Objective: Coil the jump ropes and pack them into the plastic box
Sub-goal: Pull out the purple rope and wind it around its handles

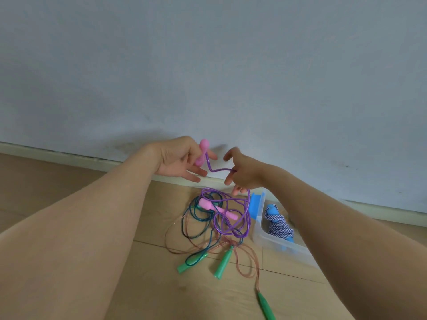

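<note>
Grey-blue wall fills upper view, pale skirting board along its foot. Wood floor open left of tangle and toward camera. Clear plastic box sits by skirting, right of tangle, with blue-white rope coiled inside (blue handle ends showing). Purple rope tangled on floor with teal rope and brown rope, one end raised. Left hand grips pink handle, lower fingers spread. Right hand hooks fingers round purple cord close by. Second pink handle lies on tangle; green handles nearer camera.

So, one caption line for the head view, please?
Left hand holds a pink handle; right hand pinches the purple rope above tangled ropes beside the plastic box.
</note>
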